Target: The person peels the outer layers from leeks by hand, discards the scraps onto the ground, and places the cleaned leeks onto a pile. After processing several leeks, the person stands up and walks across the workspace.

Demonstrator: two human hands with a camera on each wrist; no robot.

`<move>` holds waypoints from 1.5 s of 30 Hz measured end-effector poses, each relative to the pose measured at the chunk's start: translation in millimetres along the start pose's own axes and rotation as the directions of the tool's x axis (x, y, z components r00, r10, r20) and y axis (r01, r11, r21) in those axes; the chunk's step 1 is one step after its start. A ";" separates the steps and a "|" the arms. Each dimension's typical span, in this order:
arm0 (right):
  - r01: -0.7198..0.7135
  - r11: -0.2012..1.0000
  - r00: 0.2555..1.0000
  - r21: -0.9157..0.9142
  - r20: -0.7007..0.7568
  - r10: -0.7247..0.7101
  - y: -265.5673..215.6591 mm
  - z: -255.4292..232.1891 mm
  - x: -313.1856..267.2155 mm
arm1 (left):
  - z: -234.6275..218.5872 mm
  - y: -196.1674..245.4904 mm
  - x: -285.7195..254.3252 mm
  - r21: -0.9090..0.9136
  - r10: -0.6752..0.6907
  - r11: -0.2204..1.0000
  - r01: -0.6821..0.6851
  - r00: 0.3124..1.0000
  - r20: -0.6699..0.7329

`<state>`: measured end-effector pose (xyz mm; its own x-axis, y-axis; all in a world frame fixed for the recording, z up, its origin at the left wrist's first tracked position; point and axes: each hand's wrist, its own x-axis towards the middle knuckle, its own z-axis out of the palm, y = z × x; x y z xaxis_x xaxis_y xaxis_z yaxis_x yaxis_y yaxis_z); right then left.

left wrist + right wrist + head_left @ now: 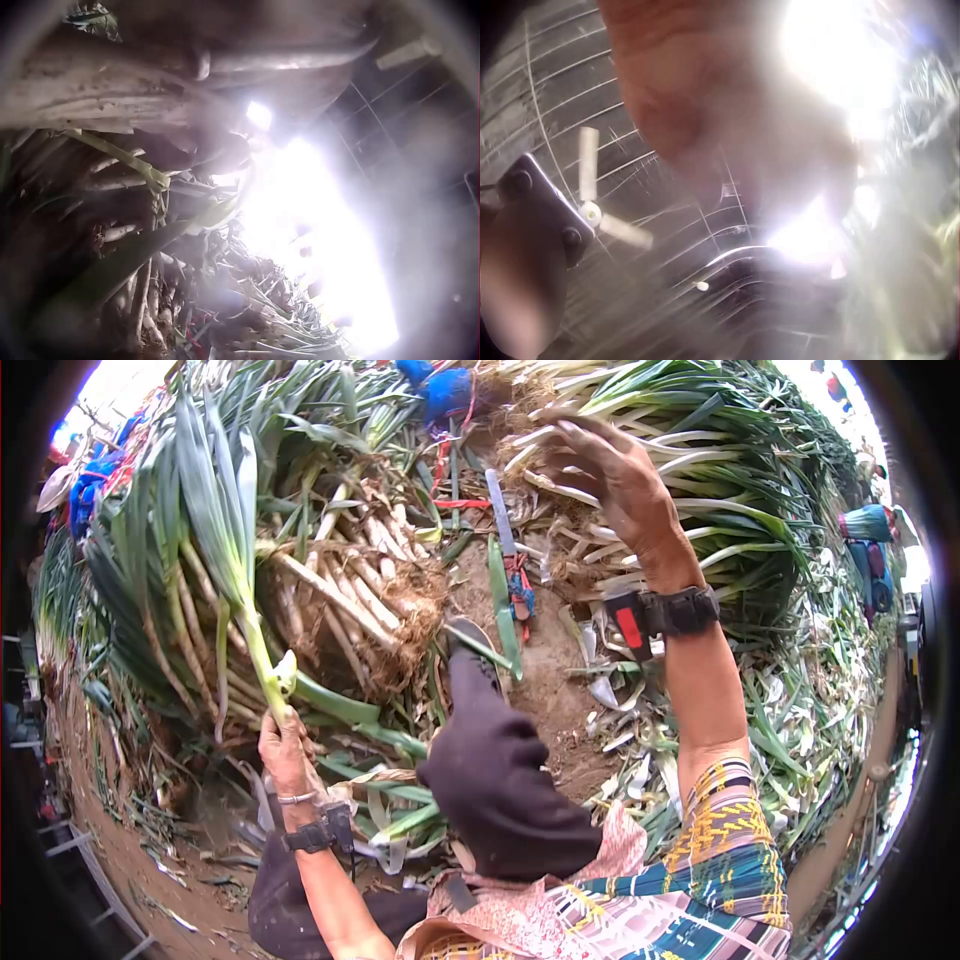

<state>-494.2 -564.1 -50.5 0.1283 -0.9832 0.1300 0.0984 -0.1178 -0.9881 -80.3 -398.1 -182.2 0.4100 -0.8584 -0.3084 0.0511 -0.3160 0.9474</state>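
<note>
In the head view the left hand (pixel 287 755) grips the lower end of a green leek stalk (pixel 236 560), whose leaves point up and away. A pale peeled piece (pixel 286 672) curls off the stalk just above the fingers. The right hand (pixel 622 485) is raised over the roots of the right-hand leek pile (pixel 700 460), fingers spread and loosely bent, holding nothing visible. Glare and blur hide much in both wrist views; the right wrist view shows part of the right hand (pixel 727 97).
A rooty leek heap (pixel 350 600) lies at the left. Between the piles are a long flat blade-like strip (pixel 500 510), red and blue ties (pixel 521 585) and bare soil (pixel 570 705). Leaf scraps (pixel 780 740) cover the ground at right. A shoe (pixel 470 635) stands in the middle.
</note>
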 end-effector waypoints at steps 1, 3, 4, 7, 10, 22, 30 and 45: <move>-0.221 0.970 0.938 -0.097 -0.295 0.184 30.4 -30.5 9.9 | 3.6 -15.6 13.8 0.026 -0.087 0.996 0.086 0.996 0.010; -0.424 0.867 0.857 -0.264 -0.425 0.290 117.5 -109.7 22.3 | 1.4 -59.3 44.3 0.104 -0.283 0.954 0.281 0.959 -0.005; -0.555 0.788 0.775 -0.266 -0.509 0.375 148.3 -128.0 23.1 | 5.4 -73.0 51.5 0.225 -0.285 0.932 0.284 0.958 -0.031; -0.612 0.579 0.765 -0.538 -0.588 0.262 207.1 -150.2 34.3 | 16.9 -95.4 58.2 0.205 -0.239 0.950 0.234 0.971 0.000; -0.489 0.259 0.864 -0.833 -0.503 0.012 252.2 -155.9 58.2 | 22.4 -112.2 63.7 0.200 -0.251 0.947 0.252 0.967 -0.032; -0.152 0.025 0.986 -0.988 -0.150 0.075 292.4 -136.6 3.8 | 57.1 -119.0 60.0 0.138 -0.360 0.923 0.360 0.933 -0.024; 0.224 0.530 0.954 -0.818 0.296 0.054 122.7 89.5 20.1 | 62.8 -101.8 26.8 0.084 -0.356 0.932 0.352 0.934 0.036; 0.839 0.419 0.490 -0.347 0.145 -0.860 -246.2 90.0 -100.3 | -1.6 -11.8 -108.6 -0.048 -0.057 0.997 0.059 0.998 0.041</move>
<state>-442.5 -423.9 187.1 0.1214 -0.3600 0.9250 -0.1932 -0.9227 -0.3337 -124.0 -300.5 -159.8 0.3687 -0.8546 -0.3656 0.1188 -0.3468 0.9304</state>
